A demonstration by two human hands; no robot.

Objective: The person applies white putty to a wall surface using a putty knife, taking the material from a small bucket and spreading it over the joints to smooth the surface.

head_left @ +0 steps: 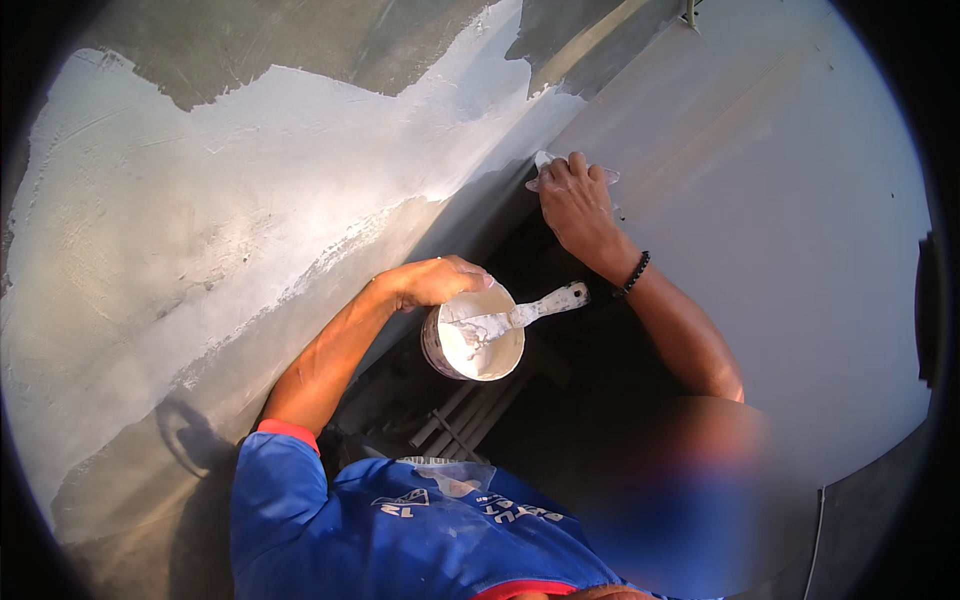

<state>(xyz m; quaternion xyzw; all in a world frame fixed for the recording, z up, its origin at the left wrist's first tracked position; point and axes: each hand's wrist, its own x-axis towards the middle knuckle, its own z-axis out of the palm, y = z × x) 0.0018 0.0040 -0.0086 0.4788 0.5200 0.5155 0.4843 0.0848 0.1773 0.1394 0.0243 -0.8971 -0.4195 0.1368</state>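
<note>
My left hand [435, 281] grips the rim of a small round pot [433, 345] of white paste. A paste-smeared scraper [540, 306] lies across the pot, its handle jutting out to the right. Up and to the right, my right hand [578, 203] is closed on a wide, flat spreader [604, 176] held against the seam where two surfaces meet. The surface on the left [200, 200] carries a rough white coat with bare grey patches along its edges; the smooth one on the right [800, 250] is pale grey with faint beige streaks.
A dark gap lies between the two surfaces, below my hands. Several grey pipes [450, 428] show in it behind the pot, partly hidden by my shirt. A thin cord or pipe [820, 530] runs down at the lower right, and a short fitting [690, 15] sticks out at the top.
</note>
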